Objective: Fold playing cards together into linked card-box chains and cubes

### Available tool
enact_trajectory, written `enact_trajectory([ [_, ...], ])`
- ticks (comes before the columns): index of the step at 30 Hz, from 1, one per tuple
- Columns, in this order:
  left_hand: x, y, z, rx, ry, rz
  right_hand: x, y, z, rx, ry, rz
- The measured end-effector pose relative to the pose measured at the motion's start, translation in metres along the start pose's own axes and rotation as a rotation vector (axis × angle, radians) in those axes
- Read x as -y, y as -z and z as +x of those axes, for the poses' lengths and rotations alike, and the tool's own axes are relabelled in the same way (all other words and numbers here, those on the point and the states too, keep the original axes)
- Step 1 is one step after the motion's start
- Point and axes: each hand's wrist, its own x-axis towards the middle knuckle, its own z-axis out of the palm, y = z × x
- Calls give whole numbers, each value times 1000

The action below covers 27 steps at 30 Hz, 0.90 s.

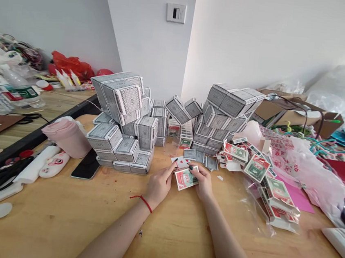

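In front of me, low over the wooden table, a red and green playing-card box [185, 179] lies between my hands. My left hand [159, 184] is closed at its upper left corner, thumb and fingers pressed together. My right hand [201, 180] pinches its right side, with the thumb on the printed face. Just behind the box, a playing card with red hearts [182, 161] shows partly; my fingers hide some of it. Several grey-patterned cards [199, 156] lie flat farther back. I cannot tell whether the box is open.
Grey-patterned blocks are stacked on the left [128, 136] and right [219, 121]. Several opened card boxes [257, 167] heap up at right beside a plastic bag [306, 172]. A phone [86, 164], a pink cup [68, 138] and scissors [10, 169] lie at left.
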Motion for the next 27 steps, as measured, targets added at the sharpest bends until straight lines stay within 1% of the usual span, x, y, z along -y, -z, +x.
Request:
enact_trajectory([
  [9, -3, 4, 5, -48, 107, -139, 1, -2, -1, 7, 11, -47],
  [15, -3, 6, 6, -34, 37, -175, -1, -1, 0, -12, 23, -45],
  [19, -4, 8, 6, 1, 40, -267, -3, 0, 0, -22, 17, -34],
  [23, -7, 10, 7, 76, 97, -360, -2, 0, 0, -25, 71, -31],
  [27, -10, 7, 9, 101, 237, -411, -2, -1, -3, 34, 121, -25],
])
